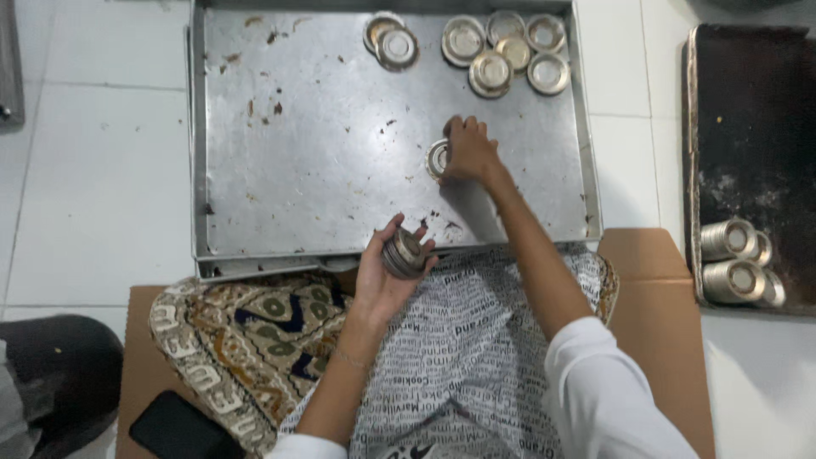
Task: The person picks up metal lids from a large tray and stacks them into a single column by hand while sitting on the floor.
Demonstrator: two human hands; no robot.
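Left hand (384,276) cups stacked tins (403,253); right hand (469,153) pinches tin (438,158).

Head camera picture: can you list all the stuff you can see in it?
Big tray: one, silver, on the white floor, crumbs on it.
Loose small tins: about seven, silver, tray's far end.
Single tin: one, silver, mid-tray.
Stack of tins: one, silver.
Dark tray: one, black, at right.
Tin stacks: two, silver, lying on the dark tray.
Cardboard: one, brown, under the person.
Phone: one, black, on the cardboard.
Left hand: holds the stack.
Right hand: on the single tin.
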